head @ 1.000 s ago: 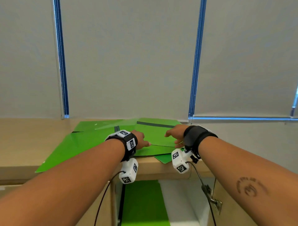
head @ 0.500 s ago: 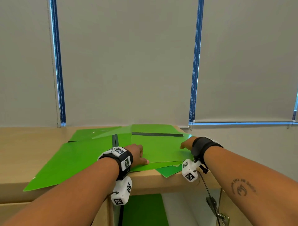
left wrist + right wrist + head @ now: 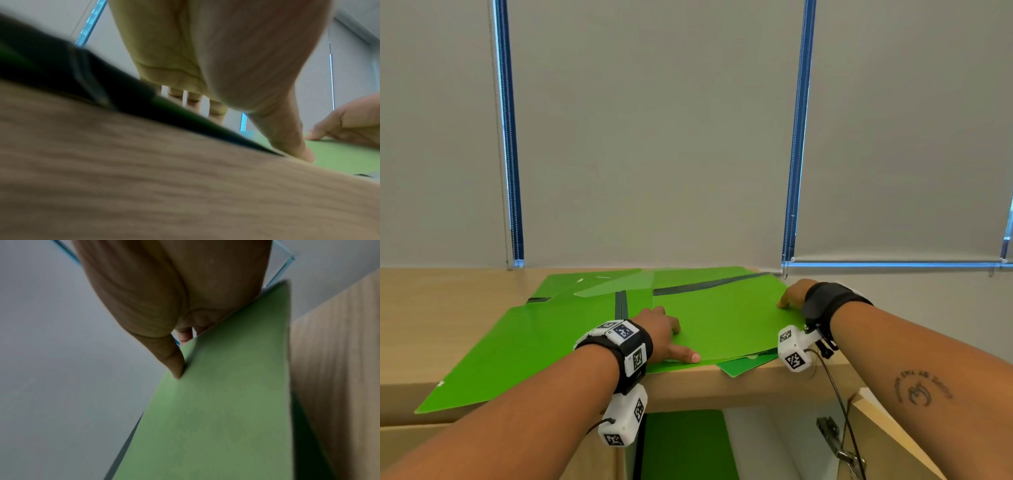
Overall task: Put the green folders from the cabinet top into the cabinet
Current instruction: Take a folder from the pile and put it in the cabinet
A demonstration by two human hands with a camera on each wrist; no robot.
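Note:
Several green folders [image 3: 524, 346] lie overlapping on the wooden cabinet top [image 3: 431, 308]. The top green folder [image 3: 726, 325] sits at the front right, near the edge. My left hand [image 3: 671, 339] rests on its left side with fingers [image 3: 195, 100] straight and the thumb [image 3: 296, 146] pressing down near the front edge. At the folder's right edge, my right hand [image 3: 792, 296] pinches it, thumb [image 3: 174, 365] on one face and fingers behind. Another green folder [image 3: 685, 445] stands inside the cabinet below.
The cabinet door [image 3: 893, 431] hangs open at the lower right, with a metal hinge [image 3: 828, 428] on it. Grey roller blinds [image 3: 654, 137] and blue window frames [image 3: 796, 137] rise behind the cabinet top. A bead cord [image 3: 500, 171] hangs at the left.
Both hands moved apart across the top folder: the left stayed near its front left, the right went to its right edge and took hold. The head view tilted upward.

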